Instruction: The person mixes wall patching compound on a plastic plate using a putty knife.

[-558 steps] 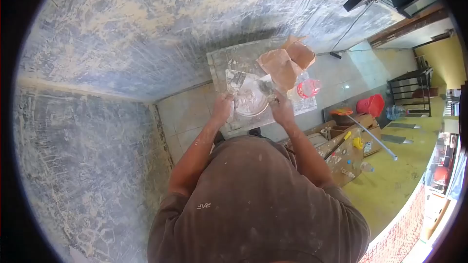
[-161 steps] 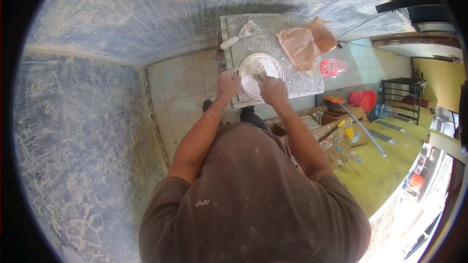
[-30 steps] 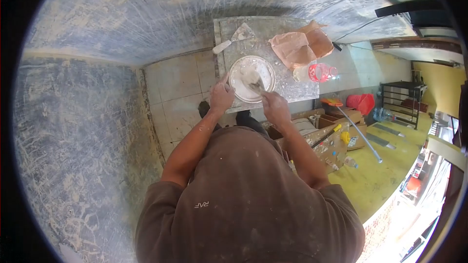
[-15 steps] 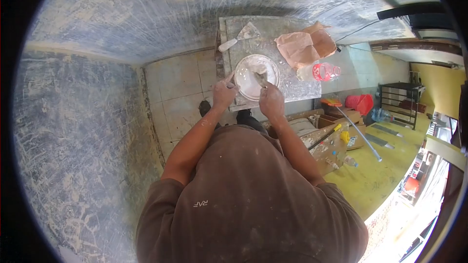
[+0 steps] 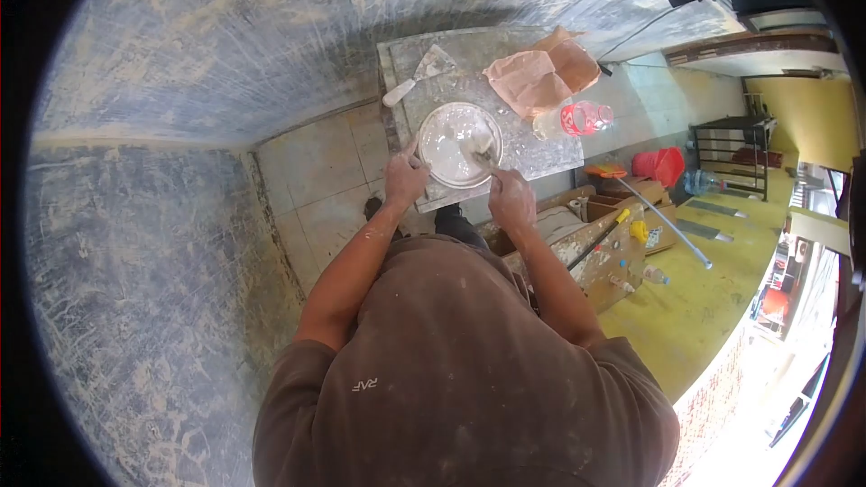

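A round white tub (image 5: 464, 187) of wet white paste (image 5: 448, 142) stands on a board-topped table near its front edge. My left hand (image 5: 406, 179) is closed at the tub's left side, with the thumb up by the rim. In my closed right hand (image 5: 513, 201) is a small putty knife (image 5: 487, 159), its blade dipped in the paste near the right side of the tub. The fingers hide most of its handle. Behind the tub lies a wide scraper (image 5: 421, 76) with a pale handle, smeared with white.
A crumpled brown paper bag (image 5: 530, 78) and a clear bottle with a red label (image 5: 577, 119) stand right of the tub. Below the table's right side is an open cardboard box (image 5: 591, 257). A broom (image 5: 663, 224) leans nearby. Plaster-streaked walls (image 5: 144, 307) rise left and ahead.
The putty knife has moved from near the tub's middle toward its near right side, my right hand with it. My left hand stays at the tub. The view has shifted slightly.
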The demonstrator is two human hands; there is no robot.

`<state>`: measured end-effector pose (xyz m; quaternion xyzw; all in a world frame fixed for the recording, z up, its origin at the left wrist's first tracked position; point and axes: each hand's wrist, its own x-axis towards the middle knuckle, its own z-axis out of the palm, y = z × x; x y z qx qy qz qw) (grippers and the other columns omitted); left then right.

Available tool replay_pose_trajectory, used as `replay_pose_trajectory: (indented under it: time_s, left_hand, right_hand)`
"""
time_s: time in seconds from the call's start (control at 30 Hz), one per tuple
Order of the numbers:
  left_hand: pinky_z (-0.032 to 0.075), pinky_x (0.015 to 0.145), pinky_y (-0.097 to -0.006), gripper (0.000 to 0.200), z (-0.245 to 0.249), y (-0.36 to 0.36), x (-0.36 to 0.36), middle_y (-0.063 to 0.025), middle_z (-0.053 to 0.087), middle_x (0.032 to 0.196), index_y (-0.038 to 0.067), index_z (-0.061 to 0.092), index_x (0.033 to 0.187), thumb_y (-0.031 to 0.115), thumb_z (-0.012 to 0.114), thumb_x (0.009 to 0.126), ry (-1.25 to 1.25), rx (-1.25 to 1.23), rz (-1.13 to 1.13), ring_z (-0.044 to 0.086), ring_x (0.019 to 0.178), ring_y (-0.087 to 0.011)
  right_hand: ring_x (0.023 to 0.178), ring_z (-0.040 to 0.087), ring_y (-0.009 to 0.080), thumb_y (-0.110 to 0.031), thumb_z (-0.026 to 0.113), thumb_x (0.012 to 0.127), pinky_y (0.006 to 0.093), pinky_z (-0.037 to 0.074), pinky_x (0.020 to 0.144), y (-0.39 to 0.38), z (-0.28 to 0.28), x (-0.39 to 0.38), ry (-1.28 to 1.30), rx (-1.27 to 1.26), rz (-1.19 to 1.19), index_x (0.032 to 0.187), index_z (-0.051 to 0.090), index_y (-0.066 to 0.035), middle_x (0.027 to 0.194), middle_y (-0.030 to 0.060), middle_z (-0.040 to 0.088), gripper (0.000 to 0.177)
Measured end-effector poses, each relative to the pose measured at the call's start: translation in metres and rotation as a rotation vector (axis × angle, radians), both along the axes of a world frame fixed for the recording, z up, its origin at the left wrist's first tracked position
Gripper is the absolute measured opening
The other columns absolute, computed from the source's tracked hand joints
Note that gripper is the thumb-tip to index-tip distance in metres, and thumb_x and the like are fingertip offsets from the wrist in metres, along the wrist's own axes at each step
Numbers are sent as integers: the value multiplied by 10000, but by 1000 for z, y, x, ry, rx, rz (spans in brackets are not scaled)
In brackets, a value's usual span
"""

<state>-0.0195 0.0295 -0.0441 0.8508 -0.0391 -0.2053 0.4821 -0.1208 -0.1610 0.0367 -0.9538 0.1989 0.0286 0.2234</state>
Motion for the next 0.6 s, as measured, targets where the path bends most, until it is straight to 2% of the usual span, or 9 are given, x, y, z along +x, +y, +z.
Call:
replay_pose_trajectory:
  time_s: [0.07, 0.13, 0.2, 0.27, 0.4, 0.47, 0.53, 0.6]
  left_hand:
    - [521, 772, -368, 696, 3, -2, 2, -95, 665, 704, 101, 514, 1394, 99, 690, 721, 36, -15, 12, 652, 704, -239]
    - [521, 779, -368, 702, 6, 1, -1, -100, 670, 711, 111, 516, 1394, 93, 688, 714, 61, -22, 19, 654, 708, -241]
    - [524, 775, -376, 688, 9, -1, 1, -101, 696, 748, 135, 517, 1397, 85, 648, 724, 1, 15, 7, 672, 723, -244]
    - [525, 778, -385, 687, -16, -2, 10, -105, 698, 756, 132, 517, 1396, 79, 644, 723, -65, 62, -30, 673, 724, -253]
    - [526, 771, -409, 683, -28, 0, 24, -112, 700, 770, 140, 519, 1393, 69, 623, 721, -219, 186, -152, 674, 729, -275]
    - [526, 759, -410, 683, -21, 4, 28, -114, 702, 777, 146, 516, 1395, 76, 618, 723, -165, 173, -172, 675, 732, -278]
    - [526, 748, -412, 683, -11, 5, 36, -116, 704, 784, 152, 513, 1398, 84, 613, 726, -121, 158, -199, 676, 735, -281]
    - [509, 868, -444, 595, 1, 2, 41, -216, 685, 965, 214, 576, 1344, 118, 534, 759, -61, 161, -141, 664, 900, -366]
  right_hand:
    - [906, 632, 406, -157, 540, 876, 492, 508, 796, -10, -12, 15, -31, -3, 27, 1034, 698, -90, 959, 206, 654, 233]
    - [831, 649, 376, -120, 580, 843, 460, 523, 759, -24, -17, 34, -178, -16, 143, 976, 734, -95, 899, 188, 667, 205]
    - [822, 650, 371, -121, 584, 839, 454, 527, 752, -37, 6, 32, -118, -12, 182, 966, 735, -93, 892, 176, 668, 199]
    - [814, 653, 356, -128, 598, 831, 444, 531, 742, -51, 20, 21, -31, -34, 249, 957, 733, -92, 876, 150, 670, 188]
    - [814, 652, 353, -130, 603, 830, 445, 531, 738, -68, 2, 36, -74, 34, 357, 968, 731, -98, 873, 144, 669, 190]
    - [809, 651, 347, -129, 605, 829, 441, 532, 734, -67, -7, 49, -177, 93, 461, 973, 728, -98, 872, 137, 671, 192]
    - [808, 651, 345, -125, 608, 823, 437, 533, 735, -76, 4, 54, -163, 71, 510, 971, 727, -95, 874, 135, 672, 192]
    - [806, 650, 344, -120, 612, 817, 434, 534, 735, -82, 14, 60, -144, 39, 566, 970, 725, -92, 877, 132, 672, 192]
